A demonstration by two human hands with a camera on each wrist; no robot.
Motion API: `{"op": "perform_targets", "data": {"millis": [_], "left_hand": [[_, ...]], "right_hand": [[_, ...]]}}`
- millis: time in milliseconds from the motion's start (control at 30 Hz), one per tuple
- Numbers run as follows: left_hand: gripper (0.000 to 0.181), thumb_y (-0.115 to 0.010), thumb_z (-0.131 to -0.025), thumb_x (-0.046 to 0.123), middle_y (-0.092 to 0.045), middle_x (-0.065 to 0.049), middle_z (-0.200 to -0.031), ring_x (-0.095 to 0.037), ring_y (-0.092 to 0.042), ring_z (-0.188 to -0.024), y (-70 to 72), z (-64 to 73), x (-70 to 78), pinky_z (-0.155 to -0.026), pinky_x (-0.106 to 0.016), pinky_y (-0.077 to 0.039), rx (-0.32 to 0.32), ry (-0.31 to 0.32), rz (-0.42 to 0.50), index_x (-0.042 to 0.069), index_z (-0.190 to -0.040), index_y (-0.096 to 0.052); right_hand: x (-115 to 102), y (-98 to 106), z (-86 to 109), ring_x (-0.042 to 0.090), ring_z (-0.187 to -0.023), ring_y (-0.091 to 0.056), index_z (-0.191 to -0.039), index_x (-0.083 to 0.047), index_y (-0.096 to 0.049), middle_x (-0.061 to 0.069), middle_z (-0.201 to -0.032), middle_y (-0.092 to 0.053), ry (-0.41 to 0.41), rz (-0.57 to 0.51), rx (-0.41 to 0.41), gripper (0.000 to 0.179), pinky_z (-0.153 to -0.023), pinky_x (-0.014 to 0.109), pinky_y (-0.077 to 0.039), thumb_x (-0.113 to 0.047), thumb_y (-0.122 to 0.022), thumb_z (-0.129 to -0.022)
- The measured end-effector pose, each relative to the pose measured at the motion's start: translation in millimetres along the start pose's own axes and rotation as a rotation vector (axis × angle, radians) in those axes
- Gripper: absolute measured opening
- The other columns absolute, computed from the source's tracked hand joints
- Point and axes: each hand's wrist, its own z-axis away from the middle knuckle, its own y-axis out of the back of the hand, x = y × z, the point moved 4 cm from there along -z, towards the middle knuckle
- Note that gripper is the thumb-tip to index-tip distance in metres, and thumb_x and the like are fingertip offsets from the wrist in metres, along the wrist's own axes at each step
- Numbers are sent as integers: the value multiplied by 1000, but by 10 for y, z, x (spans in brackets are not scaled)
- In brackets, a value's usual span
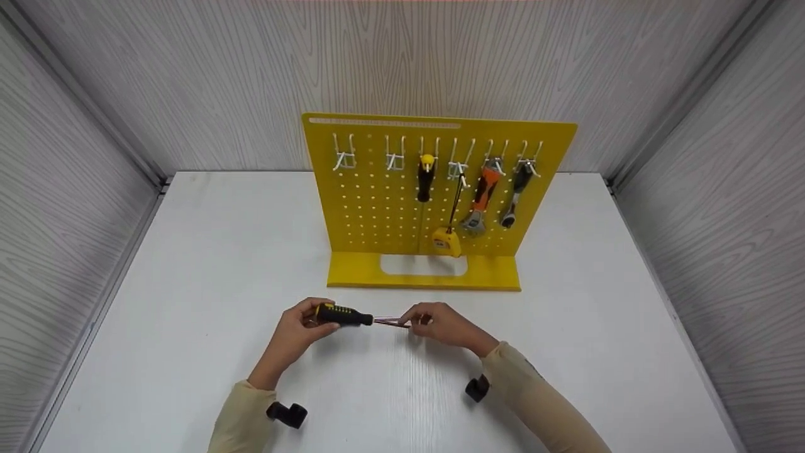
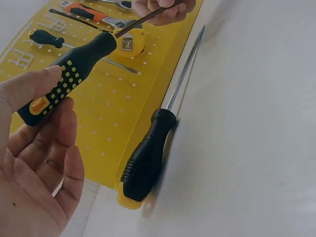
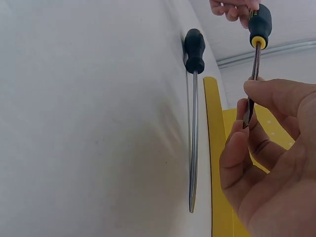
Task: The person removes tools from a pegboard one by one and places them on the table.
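Both hands hold a screwdriver (image 1: 344,314) with a black handle dotted in yellow, above the white table in front of the pegboard. My left hand (image 1: 294,328) pinches its handle between thumb and fingers. With thumb and fingers, my right hand (image 1: 443,324) pinches the metal shaft close to the flat tip, as the right wrist view shows. A second screwdriver (image 2: 148,163), black with a yellow end, lies on the table along the pegboard base in both wrist views. In the head view it is mostly hidden under the held one.
A yellow pegboard (image 1: 377,220) stands upright behind the hands. From its white hooks (image 1: 344,160) hang another screwdriver (image 1: 426,182), a yellow tape measure (image 1: 447,242), an orange-handled adjustable wrench (image 1: 484,192) and a dark-handled wrench (image 1: 519,189). Panelled walls (image 1: 710,126) enclose the table (image 1: 220,264).
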Motion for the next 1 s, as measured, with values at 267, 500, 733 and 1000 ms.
{"op": "perform_targets", "data": {"millis": [267,500,733,1000], "left_hand": [[42,-80,-78,16,-72,-6,-108,-15,-55,-86,8,69,-116,-76,-23,-44,-2,16,-60,11,-116,-62],[37,-79,-78,15,-71,-7,-108,-16,-54,-89,11,119,-227,-76,-23,-45,-35,17,-108,12,-111,-63],[34,-80,-76,13,-65,-5,-103,-16,-54,-93,4,149,-339,-80,-30,-45,-24,23,-230,13,-107,-66],[33,-82,-75,17,-62,-3,-97,-17,-51,-90,-4,128,-422,-81,-33,-42,-53,68,-277,13,-104,-67]], "right_hand": [[32,-89,13,9,-80,-53,-108,-17,-72,2,-106,-71,7,23,-28,23,-73,22,-44,-8,-58,-92],[84,-187,44,9,-78,-52,-106,-14,-71,3,-97,-69,-33,22,-51,20,-69,22,-44,-9,-58,-92],[96,-233,48,7,-77,-51,-104,-12,-71,2,-98,-70,-34,34,-58,20,-70,20,-42,-6,-57,-91],[106,-255,22,7,-79,-51,-101,-10,-71,2,-97,-71,-33,63,-56,19,-73,20,-43,-4,-56,-90]]}}
